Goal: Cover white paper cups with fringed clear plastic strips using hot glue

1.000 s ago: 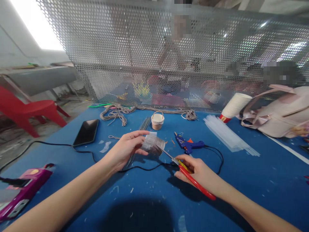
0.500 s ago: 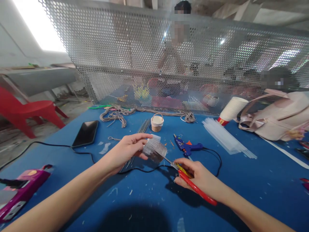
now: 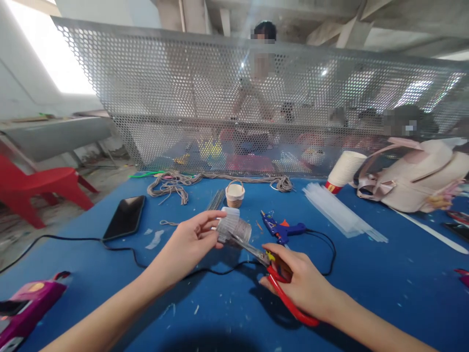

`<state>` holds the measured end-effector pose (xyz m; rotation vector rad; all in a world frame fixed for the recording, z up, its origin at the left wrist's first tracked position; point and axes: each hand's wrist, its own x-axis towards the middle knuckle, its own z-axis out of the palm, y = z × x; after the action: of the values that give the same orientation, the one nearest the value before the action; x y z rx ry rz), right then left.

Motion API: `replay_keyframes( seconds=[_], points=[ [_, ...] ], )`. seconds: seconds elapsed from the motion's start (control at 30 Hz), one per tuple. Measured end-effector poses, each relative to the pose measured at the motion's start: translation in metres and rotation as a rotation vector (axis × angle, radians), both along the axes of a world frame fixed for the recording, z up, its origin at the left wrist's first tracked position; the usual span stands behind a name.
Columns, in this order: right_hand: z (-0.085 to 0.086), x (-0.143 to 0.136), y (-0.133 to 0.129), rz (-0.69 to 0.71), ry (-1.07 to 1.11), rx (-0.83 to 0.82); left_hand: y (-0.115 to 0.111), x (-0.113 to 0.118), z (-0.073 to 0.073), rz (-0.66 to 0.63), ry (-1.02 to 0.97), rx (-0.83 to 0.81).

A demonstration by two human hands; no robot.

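My left hand (image 3: 198,235) is closed around a small cup-shaped piece wound with greyish cord (image 3: 243,229). A strip of translucent white mesh (image 3: 230,212) sticks up from it near my fingertips. My right hand (image 3: 308,279) grips scissors with red handles (image 3: 291,304). Their blades point left and lie against the near side of the cord-wound piece; whether they are closed on the mesh I cannot make out. Just beyond stands a small finished-looking basket (image 3: 235,194) with a white rim and a thin handle. Thin grey wires (image 3: 216,199) lie behind my left hand.
A blue glue gun (image 3: 284,228) with a black cord lies right of centre. Mesh strips (image 3: 340,212), paper cups (image 3: 346,168) and a pale backpack (image 3: 421,171) are farther right. Left are a phone (image 3: 124,217) and a purple power strip (image 3: 32,310). A perforated metal screen (image 3: 164,102) borders the table.
The scissor blades have moved left, farther across the cord-wound piece. My left hand keeps its hold on it. The whole view has shifted slightly, with the background lower in the picture.
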<state>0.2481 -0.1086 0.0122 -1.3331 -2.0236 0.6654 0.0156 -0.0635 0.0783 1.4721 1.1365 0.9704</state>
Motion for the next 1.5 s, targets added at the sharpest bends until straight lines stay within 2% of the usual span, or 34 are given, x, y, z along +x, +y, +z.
replay_keyframes(
  seconds=[0.23,0.43,0.6,0.8,1.13,1.5],
  points=[
    [-0.007,0.001,0.003,-0.009,-0.079,0.314,-0.001,0.000,-0.004,0.018,0.037,0.099],
    [-0.006,-0.001,0.003,-0.021,-0.085,0.437,-0.003,0.000,-0.008,0.030,0.057,0.126],
    [-0.010,0.000,0.006,-0.052,-0.139,0.580,-0.004,0.001,-0.007,0.091,0.104,0.142],
    [-0.014,0.004,0.010,-0.079,-0.197,0.658,-0.001,-0.001,-0.012,0.102,0.053,0.144],
    [-0.013,0.003,0.009,-0.044,-0.227,0.648,-0.001,0.004,-0.012,0.078,0.032,0.074],
    [-0.003,-0.003,0.002,-0.036,-0.093,0.354,-0.008,0.007,-0.013,0.044,0.096,0.111]
  ],
)
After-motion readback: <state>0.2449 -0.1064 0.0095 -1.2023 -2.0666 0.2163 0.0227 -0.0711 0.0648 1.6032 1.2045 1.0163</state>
